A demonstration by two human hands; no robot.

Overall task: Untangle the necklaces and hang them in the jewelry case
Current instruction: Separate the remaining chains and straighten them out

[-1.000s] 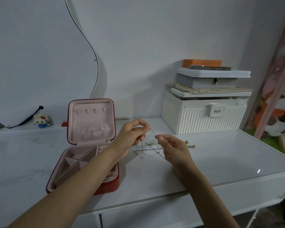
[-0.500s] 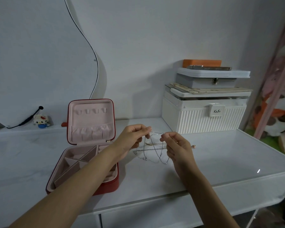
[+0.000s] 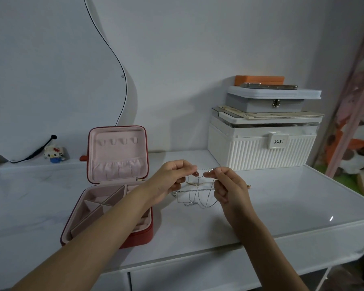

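Flanking necklaces (image 3: pixel 198 194): jewelry case (image 3: pixel 114 185), white box (image 3: pixel 261 152)

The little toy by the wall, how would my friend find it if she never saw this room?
Start at the open red jewelry case on the white table. Look left, along the raised ledge against the wall, under the big curvy mirror. The small toy figure stands there beside a black cable: white with red and blue bits, the only toy on the ledge.

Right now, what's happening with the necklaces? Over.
Left hand and right hand both pinching the necklaces. Chains still tangled, drooping to the table. Jewelry case open, hooks bare.
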